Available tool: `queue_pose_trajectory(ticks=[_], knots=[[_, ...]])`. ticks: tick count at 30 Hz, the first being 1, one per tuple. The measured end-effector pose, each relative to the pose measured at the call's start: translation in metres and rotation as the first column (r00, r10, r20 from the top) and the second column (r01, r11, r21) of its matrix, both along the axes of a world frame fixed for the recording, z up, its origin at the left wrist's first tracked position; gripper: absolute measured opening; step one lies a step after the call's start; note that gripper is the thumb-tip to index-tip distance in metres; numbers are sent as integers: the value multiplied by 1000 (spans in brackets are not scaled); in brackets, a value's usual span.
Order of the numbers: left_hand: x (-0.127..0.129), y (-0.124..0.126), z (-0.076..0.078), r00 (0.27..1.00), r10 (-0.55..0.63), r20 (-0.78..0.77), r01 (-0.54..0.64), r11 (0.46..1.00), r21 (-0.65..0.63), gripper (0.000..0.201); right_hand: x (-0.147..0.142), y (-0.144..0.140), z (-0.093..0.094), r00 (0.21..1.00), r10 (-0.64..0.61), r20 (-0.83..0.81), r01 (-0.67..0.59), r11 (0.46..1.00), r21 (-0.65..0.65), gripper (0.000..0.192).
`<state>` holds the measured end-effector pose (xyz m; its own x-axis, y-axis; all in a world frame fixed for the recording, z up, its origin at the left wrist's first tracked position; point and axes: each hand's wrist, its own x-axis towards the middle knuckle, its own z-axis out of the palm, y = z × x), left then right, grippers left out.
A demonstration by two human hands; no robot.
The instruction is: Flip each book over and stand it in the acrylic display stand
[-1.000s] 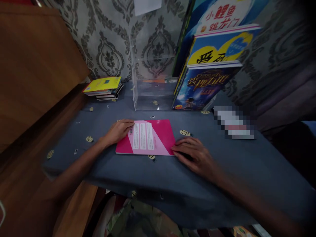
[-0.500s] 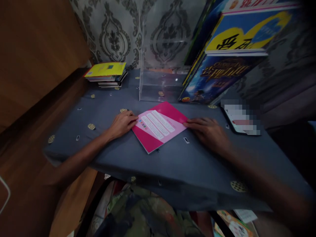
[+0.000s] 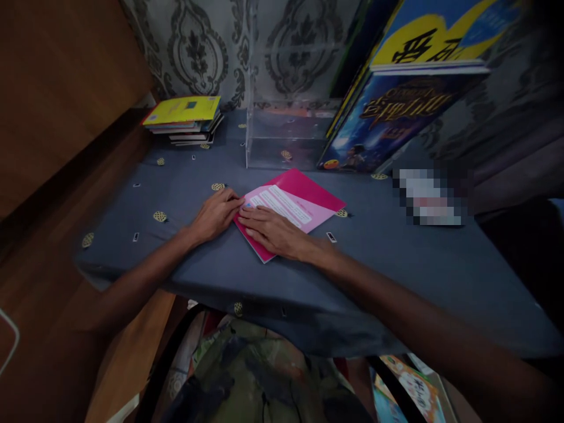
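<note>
A thin pink booklet (image 3: pixel 318 192) lies flat and turned at an angle on the cloth-covered table, with white text panels across its cover. At its left edge is my left hand (image 3: pixel 217 212), its fingers and thumb pressed together on the booklet's edge. Flat across the cover's lower left part rests my right hand (image 3: pixel 277 232), fingers stretched out and tips close to my left fingertips. The palm hides part of the printed text.
A clear acrylic book stand (image 3: pixel 291 126) is behind the booklet, with several books upright at its right, a dark blue book (image 3: pixel 388 123) in front. Left of it is a book stack (image 3: pixel 185 114). A blurred-out phone-like object (image 3: pixel 429 200) lies at right on the grey tablecloth (image 3: pixel 379 235).
My right hand has left the booklet's right corner and moved left onto the cover, near my left hand. My left hand stays at the left edge. The view has tilted slightly down.
</note>
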<state>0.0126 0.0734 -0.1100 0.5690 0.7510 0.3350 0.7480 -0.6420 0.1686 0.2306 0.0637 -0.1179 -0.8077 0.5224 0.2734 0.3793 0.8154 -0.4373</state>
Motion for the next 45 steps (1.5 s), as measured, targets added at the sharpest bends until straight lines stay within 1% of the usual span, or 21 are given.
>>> queue_pose_trajectory(ticks=[3, 6, 9, 11, 14, 17, 19, 20, 22, 24, 26, 28, 30, 34, 36, 38, 42, 43, 45], knots=[[0, -1, -2, 1000, 13, -11, -13, 1000, 5, 34, 13, -17, -5, 1000, 15, 0, -15, 1000, 0, 42], [0, -1, -3, 1000, 18, -9, -18, 1000, 7, 35, 33, -45, -6, 1000, -9, -18, 9, 1000, -5, 42], [0, -2, -4, 1000, 15, 7, -15, 1000, 13, 36, 47, -71, -6, 999, -40, -38, 40, 999, 19, 42], [0, -2, -4, 1000, 12, 4, -12, 1000, 27, 36, 52, -82, -7, 998, -53, -34, 54, 998, 45, 43], [0, -2, -5, 999, 10, -33, -8, 998, 61, 35, 55, -89, -8, 998, -66, -15, 67, 996, 61, 42], [2, -4, -2, 995, 30, -95, -20, 995, 103, 34, 56, -90, -6, 997, -79, -17, 80, 996, 43, 41], [5, -11, 2, 992, 21, -122, -6, 992, 124, 33, 56, -89, -5, 997, -78, -27, 79, 997, 16, 40], [7, -16, 4, 992, -7, -124, 22, 992, 124, 32, 57, -89, -4, 996, -78, -33, 78, 997, -3, 40], [12, -31, 9, 988, -112, -110, 123, 987, 102, 30, 58, -88, -2, 995, -84, -62, 81, 996, -47, 39], [17, -50, 12, 968, -235, -92, 242, 967, 80, 28, 61, -88, 0, 988, -103, -112, 93, 991, -97, 40], [21, -69, 13, 943, -322, -88, 330, 940, 87, 28, 63, -88, 0, 978, -126, -168, 103, 985, -139, 42], [23, -82, 13, 925, -369, -92, 377, 920, 104, 28, 65, -89, -2, 968, -141, -208, 110, 982, -154, 44], [23, -89, 13, 915, -393, -97, 402, 910, 104, 30, 65, -90, -4, 967, -140, -214, 111, 983, -144, 45], [21, -88, 17, 903, -418, -104, 425, 903, 67, 32, 68, -88, -6, 978, -147, -148, 132, 985, -109, 43], [21, -86, 19, 899, -424, -107, 431, 901, 47, 32, 76, -82, -5, 975, -190, -117, 180, 980, -85, 41], [22, -84, 21, 899, -426, -106, 431, 902, 33, 31, 91, -71, -5, 958, -272, -86, 267, 962, -60, 41], [22, -85, 20, 901, -428, -73, 430, 902, 17, 30, 124, -45, -5, 879, -476, -11, 476, 879, -17, 42], [22, -85, 20, 904, -424, -56, 425, 905, 7, 30, 130, -40, -5, 863, -504, 6, 504, 863, -6, 42], [23, -84, 20, 911, -413, -12, 412, 911, -31, 28, 137, -35, -5, 849, -527, 31, 526, 850, 21, 44]])
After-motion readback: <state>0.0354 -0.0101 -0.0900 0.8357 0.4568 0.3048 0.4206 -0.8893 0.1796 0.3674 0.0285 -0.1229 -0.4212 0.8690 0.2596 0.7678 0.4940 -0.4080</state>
